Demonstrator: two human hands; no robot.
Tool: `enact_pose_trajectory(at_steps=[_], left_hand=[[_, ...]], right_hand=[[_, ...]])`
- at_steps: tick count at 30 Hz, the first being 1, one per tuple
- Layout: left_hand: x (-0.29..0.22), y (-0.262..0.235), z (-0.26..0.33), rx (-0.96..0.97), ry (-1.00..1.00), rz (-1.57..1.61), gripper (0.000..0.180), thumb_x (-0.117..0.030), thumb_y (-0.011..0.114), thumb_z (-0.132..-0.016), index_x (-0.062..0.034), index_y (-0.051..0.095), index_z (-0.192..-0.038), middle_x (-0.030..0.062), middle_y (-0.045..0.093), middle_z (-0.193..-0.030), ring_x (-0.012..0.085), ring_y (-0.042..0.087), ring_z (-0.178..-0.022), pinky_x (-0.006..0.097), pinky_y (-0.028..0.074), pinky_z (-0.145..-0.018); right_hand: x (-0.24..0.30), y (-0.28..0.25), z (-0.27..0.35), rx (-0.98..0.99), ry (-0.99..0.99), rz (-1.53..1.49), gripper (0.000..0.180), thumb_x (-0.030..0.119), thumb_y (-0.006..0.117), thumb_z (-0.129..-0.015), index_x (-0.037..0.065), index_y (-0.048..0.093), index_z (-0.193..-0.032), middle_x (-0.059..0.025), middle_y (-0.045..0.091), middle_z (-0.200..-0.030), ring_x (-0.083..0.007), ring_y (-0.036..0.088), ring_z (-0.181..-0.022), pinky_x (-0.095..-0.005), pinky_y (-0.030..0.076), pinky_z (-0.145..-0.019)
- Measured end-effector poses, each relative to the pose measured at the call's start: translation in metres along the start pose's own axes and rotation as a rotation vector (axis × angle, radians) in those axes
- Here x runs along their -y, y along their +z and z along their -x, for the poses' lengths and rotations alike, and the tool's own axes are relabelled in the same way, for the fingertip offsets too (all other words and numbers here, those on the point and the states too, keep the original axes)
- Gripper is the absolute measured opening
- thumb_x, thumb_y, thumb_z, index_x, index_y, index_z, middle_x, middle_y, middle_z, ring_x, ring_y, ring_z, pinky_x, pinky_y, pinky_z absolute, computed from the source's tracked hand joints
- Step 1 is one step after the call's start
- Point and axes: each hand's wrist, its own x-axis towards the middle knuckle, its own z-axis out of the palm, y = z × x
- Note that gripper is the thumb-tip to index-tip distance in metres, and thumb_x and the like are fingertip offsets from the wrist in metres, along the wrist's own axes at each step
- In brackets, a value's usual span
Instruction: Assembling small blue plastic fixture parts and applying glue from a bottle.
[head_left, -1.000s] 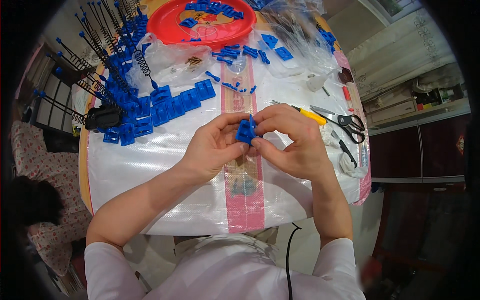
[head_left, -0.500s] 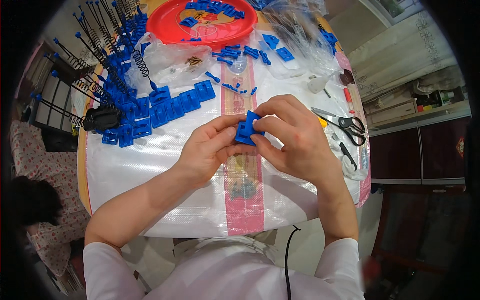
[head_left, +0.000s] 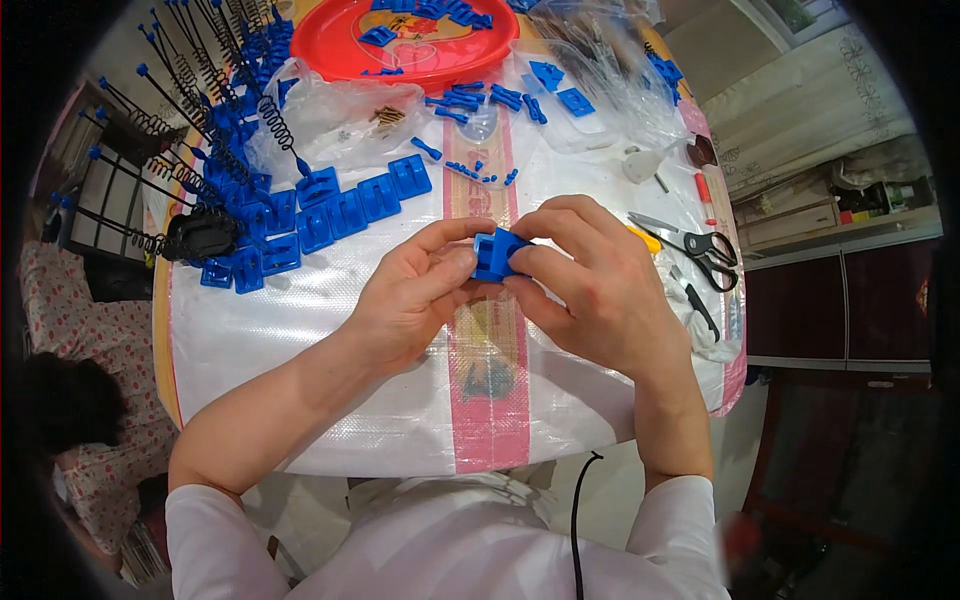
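Above the middle of the table, both my hands grip one blue plastic base piece (head_left: 497, 254), a square plate with a raised part. My left hand (head_left: 412, 290) pinches its left edge between thumb and fingers. The fingers of my right hand (head_left: 580, 275) close on its right side, hiding part of it. Ahead and to the left, a slanting row of similar blue bases (head_left: 345, 212) lies on the table. Small blue pegs (head_left: 475, 174) and a blue bow-tie-shaped piece (head_left: 427, 148) lie beyond my hands.
A red tray (head_left: 310, 50) holding blue pieces stands at the back. At left crowd blue bases with black springs and rods (head_left: 278, 125). Clear bags (head_left: 330, 130) hold small parts. Black scissors (head_left: 712, 258), a knife (head_left: 697, 300) and a red marker (head_left: 704, 195) lie at right.
The blue base piece has been turned and tilted in my fingers, so its raised side shows differently. Both hands stay in nearly the same place. The view has shifted slightly.
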Motion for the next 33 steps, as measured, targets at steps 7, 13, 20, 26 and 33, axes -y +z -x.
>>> enact_pose_trajectory(at_steps=[7, 13, 20, 26, 33], left_hand=[[-0.0007, -0.0023, -0.0013, -0.008, -0.038, 0.077, 0.035, -0.009, 0.052, -0.101, -0.0006, 0.047, -0.134, 0.0119, 0.061, -0.118, 0.0205, 0.062, -0.109, 0.037, 0.053, -0.097], [-0.0005, -0.005, -0.0012, 0.035, -0.045, 0.074, 0.038, -0.016, 0.053, -0.101, -0.0021, 0.046, -0.136, 0.012, 0.059, -0.123, 0.0202, 0.06, -0.113, 0.039, 0.052, -0.099], [-0.0013, -0.0046, -0.0015, 0.027, -0.066, 0.117, 0.035, -0.017, 0.052, -0.102, -0.004, 0.048, -0.134, 0.0116, 0.057, -0.127, 0.0208, 0.06, -0.114, 0.039, 0.053, -0.099], [-0.0008, -0.0061, -0.0012, 0.03, -0.069, 0.135, 0.036, -0.017, 0.051, -0.102, -0.0047, 0.047, -0.136, 0.0119, 0.057, -0.128, 0.0222, 0.06, -0.115, 0.041, 0.052, -0.099], [-0.0018, -0.0048, -0.0012, 0.032, -0.074, 0.185, 0.036, -0.016, 0.049, -0.103, -0.0048, 0.046, -0.136, 0.0119, 0.057, -0.128, 0.0233, 0.06, -0.116, 0.042, 0.052, -0.1]], right_hand=[[0.0034, -0.0002, -0.0021, -0.003, -0.044, 0.066, 0.018, 0.008, 0.07, -0.068, 0.002, 0.06, -0.082, -0.0107, 0.061, -0.097, -0.0282, 0.06, -0.093, -0.0374, 0.051, -0.078], [0.0044, -0.0003, -0.0025, 0.0, -0.032, -0.005, 0.022, 0.007, 0.076, -0.069, 0.004, 0.063, -0.086, -0.0086, 0.064, -0.102, -0.0293, 0.063, -0.094, -0.0381, 0.053, -0.075], [0.0051, -0.0011, -0.0036, -0.004, -0.073, 0.039, 0.021, 0.007, 0.07, -0.065, 0.001, 0.057, -0.081, -0.011, 0.06, -0.101, -0.0288, 0.06, -0.096, -0.0376, 0.052, -0.08], [0.0065, -0.0033, -0.0048, 0.023, -0.072, 0.043, 0.029, 0.006, 0.072, -0.061, 0.001, 0.056, -0.084, -0.0129, 0.059, -0.104, -0.0306, 0.059, -0.099, -0.0374, 0.052, -0.084], [0.0088, -0.0025, -0.0061, 0.022, -0.07, 0.075, 0.031, 0.005, 0.072, -0.06, 0.0, 0.056, -0.085, -0.0132, 0.058, -0.102, -0.0312, 0.058, -0.1, -0.0375, 0.052, -0.085]])
